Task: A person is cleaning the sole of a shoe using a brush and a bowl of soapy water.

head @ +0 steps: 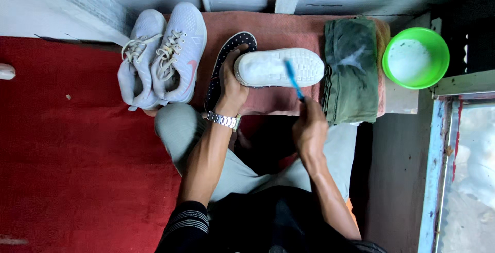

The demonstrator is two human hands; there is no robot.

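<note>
My left hand (233,85), with a metal watch on its wrist, grips the heel end of a shoe turned sole-up; its white sole (281,68) is wet with foam. In my right hand (309,126) is a blue toothbrush (293,79), whose bristle end rests on the middle of the sole. The shoe lies on a pinkish-red towel (268,31). A second dark shoe with white dots (227,62) lies on its side just left of it, under my left hand.
A pair of light grey sneakers (162,57) stands at the left on the red carpet (67,144). A folded green cloth (351,67) with foam lies right of the shoe. A green bowl (415,57) of white foamy water sits far right. My bent knees are below.
</note>
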